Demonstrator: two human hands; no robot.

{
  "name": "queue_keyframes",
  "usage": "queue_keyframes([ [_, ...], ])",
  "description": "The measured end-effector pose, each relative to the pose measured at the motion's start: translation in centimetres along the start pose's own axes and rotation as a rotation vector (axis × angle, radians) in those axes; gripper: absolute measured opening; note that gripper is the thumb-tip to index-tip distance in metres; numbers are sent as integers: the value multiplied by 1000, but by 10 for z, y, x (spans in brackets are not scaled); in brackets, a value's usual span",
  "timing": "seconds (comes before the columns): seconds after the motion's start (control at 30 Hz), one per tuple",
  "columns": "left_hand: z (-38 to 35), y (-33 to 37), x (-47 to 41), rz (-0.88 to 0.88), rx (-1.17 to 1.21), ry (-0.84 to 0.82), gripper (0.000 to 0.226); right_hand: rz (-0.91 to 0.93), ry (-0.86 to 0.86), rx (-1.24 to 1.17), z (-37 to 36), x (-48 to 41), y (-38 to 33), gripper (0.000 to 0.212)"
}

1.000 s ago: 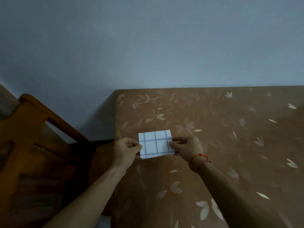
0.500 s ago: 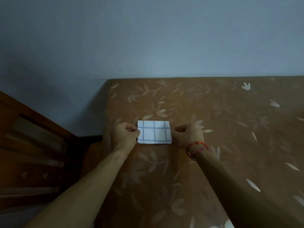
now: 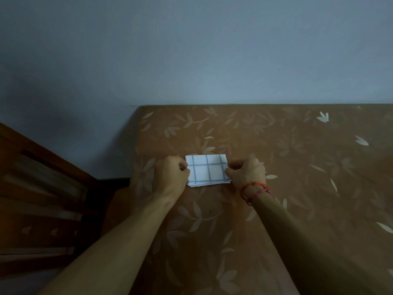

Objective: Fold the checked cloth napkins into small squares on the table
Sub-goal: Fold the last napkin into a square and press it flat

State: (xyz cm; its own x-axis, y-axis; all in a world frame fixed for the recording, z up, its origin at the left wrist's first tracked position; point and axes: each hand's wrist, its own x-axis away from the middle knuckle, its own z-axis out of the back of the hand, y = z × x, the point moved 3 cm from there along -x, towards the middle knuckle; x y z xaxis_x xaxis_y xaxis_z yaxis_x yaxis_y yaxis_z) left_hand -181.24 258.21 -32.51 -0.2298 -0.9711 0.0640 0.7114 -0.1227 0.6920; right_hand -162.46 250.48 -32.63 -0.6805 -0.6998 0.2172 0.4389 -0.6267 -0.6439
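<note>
A white napkin with thin blue-grey checks (image 3: 207,170) lies folded into a small rectangle on the brown leaf-patterned table (image 3: 297,167), near its left side. Several layered edges show at its near side. My left hand (image 3: 171,177) pinches its left edge with curled fingers. My right hand (image 3: 246,172), with red string bracelets at the wrist, pinches its right edge. Both hands rest low on the table surface.
A grey-blue wall (image 3: 191,50) rises right behind the table's far edge. A wooden chair (image 3: 42,188) stands to the left, beside the table's left edge (image 3: 134,145). The table extends wide to the right.
The napkin and both hands have moved farther from me and down onto the table; the hands keep their grip on its two side edges. The view has shifted, the chair now lower left.
</note>
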Motion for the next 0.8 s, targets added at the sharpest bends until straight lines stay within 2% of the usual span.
queue_keyframes([
  [0.27, -8, -2, -2, -44, 1, 7, 21, 54, 16, 10, 5, 7, -3, 10],
  [0.5, -7, -2, -2, -57, -26, -14, 21, 99, 14, 22, 9, 9, -5, 13],
  [0.57, -4, 0, 0, -126, -82, 22, 17, 131, 30, 59, 10, 9, -5, 21],
  [0.67, -9, 6, 3, -336, -141, 62, 22, 354, 102, 229, 7, 10, -8, 24],
  [0.73, -21, 11, 3, -489, -231, 22, 36, 578, 105, 317, -3, 16, -15, 35],
  [0.8, -34, 12, 5, -589, -377, -76, 51, 738, 29, 424, -19, 21, -21, 52],
])
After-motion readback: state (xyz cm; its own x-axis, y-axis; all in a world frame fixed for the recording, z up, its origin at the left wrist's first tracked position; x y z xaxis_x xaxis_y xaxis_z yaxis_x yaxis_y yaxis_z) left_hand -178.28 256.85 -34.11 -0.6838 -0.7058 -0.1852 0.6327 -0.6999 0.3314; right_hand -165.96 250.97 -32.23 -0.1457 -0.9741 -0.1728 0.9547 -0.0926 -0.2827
